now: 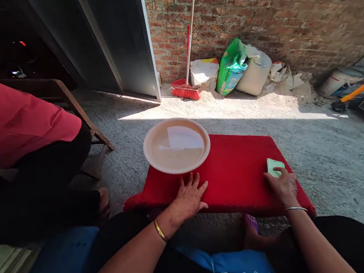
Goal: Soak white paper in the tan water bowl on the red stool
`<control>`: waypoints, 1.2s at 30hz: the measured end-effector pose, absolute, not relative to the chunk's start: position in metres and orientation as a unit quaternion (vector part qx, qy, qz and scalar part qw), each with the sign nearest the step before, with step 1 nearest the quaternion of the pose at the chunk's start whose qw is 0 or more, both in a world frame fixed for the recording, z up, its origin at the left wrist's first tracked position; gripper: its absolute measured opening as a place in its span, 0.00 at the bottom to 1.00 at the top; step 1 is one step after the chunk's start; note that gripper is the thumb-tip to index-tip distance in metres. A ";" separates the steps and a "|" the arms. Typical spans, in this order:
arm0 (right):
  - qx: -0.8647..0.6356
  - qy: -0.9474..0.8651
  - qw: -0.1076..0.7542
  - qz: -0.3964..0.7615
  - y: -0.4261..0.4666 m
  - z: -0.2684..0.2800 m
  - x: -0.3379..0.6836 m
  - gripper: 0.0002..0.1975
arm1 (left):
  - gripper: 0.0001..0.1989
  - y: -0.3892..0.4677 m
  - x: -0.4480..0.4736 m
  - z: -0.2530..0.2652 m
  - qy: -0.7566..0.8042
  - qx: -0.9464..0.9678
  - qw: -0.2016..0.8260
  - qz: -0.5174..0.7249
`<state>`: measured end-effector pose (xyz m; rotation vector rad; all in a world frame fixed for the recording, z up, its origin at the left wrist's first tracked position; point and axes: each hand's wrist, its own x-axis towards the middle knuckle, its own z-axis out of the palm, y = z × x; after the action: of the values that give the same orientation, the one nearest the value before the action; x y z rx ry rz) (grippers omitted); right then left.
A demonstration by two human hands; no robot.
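1. Just beyond the fingertips of the left hand (191, 195), in the head view, a pale basin (147, 151) of water (181, 152) rests on a low, red-covered table (237, 164). The hand lies open on the cover, fingers spread, near the basin's rim.
2. Farther right, the right hand (285, 186) has thumb and fingers closed around the near end of a pale green slab (273, 165), by the table's right edge.
3. Beyond the left hand, the rim appears to reach past the table's far left edge; a forward push could tip the basin and spill the water.
4. Below and between the hands, a foot (250, 223) shows under the table; a knock from beneath might slop water over the cover.
5. Under the right hand, the slab could slip over the nearby edge if its surface is slick, which cannot be told.
6. Left of the left hand, a person in red (12, 121) is close enough that a spill might reach them.
7. Well beyond both hands, a green bag (230, 61) against the brick wall (272, 9) carries pale lettering, too small to read. Between the forearms, blue cloth (235, 262) bears white marks, no word legible. Neither basin nor slab shows a readable brand.
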<state>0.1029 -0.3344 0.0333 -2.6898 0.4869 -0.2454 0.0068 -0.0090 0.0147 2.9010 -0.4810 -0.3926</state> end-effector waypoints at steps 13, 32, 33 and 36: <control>-0.951 0.115 0.277 -0.077 -0.359 0.041 0.085 0.19 | 0.44 0.001 -0.001 0.020 -0.143 0.977 0.070 -0.142; -0.945 0.154 0.276 -0.086 -0.391 0.028 0.021 0.23 | 0.45 0.010 0.001 0.039 -0.106 0.974 0.059 -0.189; -0.945 0.205 0.241 -0.086 -0.407 0.028 0.024 0.24 | 0.45 0.010 0.002 0.040 -0.102 0.974 0.060 -0.190; -0.945 0.249 0.202 -0.061 -0.402 0.018 0.014 0.27 | 0.45 0.012 0.005 0.044 -0.097 0.974 0.064 -0.195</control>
<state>0.0140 -0.4019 0.0177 -2.6405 0.6955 -0.1696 0.0053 0.0119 0.0436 2.9419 -0.2932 -0.5875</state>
